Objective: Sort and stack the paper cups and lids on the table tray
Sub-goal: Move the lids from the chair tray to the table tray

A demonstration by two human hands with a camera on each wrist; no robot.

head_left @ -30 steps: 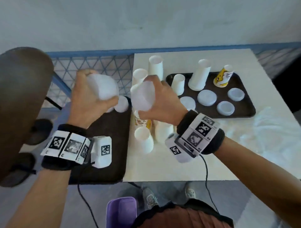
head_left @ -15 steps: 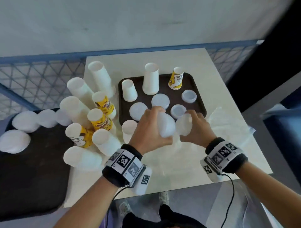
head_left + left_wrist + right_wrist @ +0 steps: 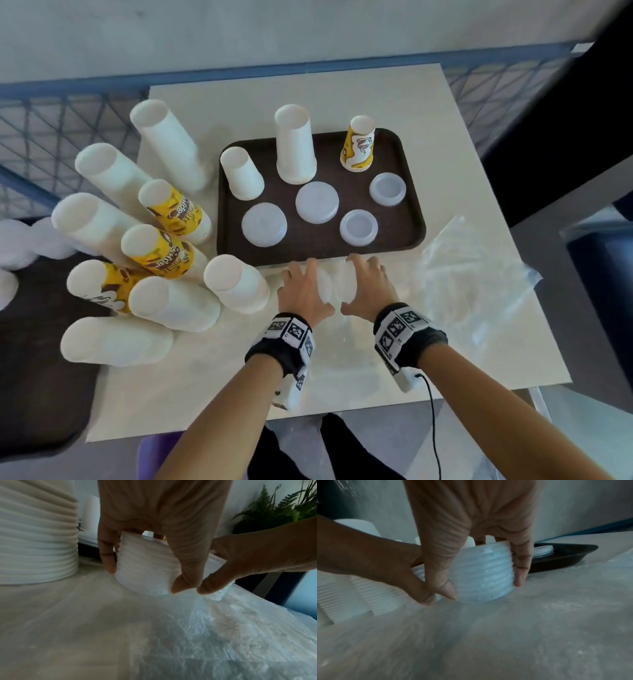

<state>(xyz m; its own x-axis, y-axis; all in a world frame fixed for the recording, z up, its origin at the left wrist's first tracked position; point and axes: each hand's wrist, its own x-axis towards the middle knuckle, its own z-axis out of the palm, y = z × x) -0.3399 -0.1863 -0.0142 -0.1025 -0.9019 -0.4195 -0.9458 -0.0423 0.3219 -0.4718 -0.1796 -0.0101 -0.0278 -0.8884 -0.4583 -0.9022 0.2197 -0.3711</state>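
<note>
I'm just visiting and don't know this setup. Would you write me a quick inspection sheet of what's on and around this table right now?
Surface: pale table, dark tray on it.
Job's things: three upturned cup stacks and four lid piles on the tray; more cup stacks left of it.
Clutter: crumpled clear plastic bag.
Hands: left hand grips a lid stack; right hand grips another lid stack, both at the table.
Cables: black cable from the right wristband.
Surroundings: blue mesh railing, plant.
</note>
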